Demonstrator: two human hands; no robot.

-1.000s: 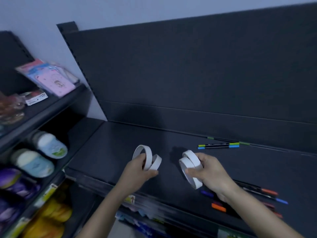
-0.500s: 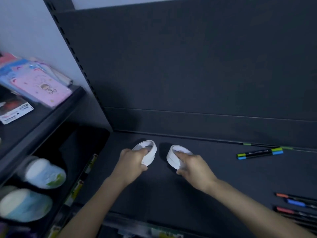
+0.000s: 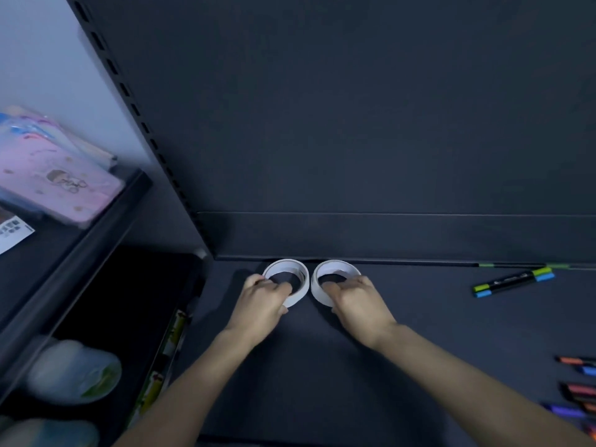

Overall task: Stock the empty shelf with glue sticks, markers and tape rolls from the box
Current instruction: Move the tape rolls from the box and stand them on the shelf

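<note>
Dim, bluish light fills the view, and the matte black metal shelf [image 3: 419,333] and its dark back panel [image 3: 354,124] swallow most of it. The left white tape roll [image 3: 285,264] and right white tape roll [image 3: 337,266] are the brightest spots, without glare. Soft shadow pools beside the left hand [image 3: 258,304] and under the right hand [image 3: 358,301]. The pink plastic-wrapped packet [image 3: 54,182] and pale round container [image 3: 74,372] at the left edge are blurred. The wide lens tilts the slotted black upright [image 3: 129,101] steeply.
</note>
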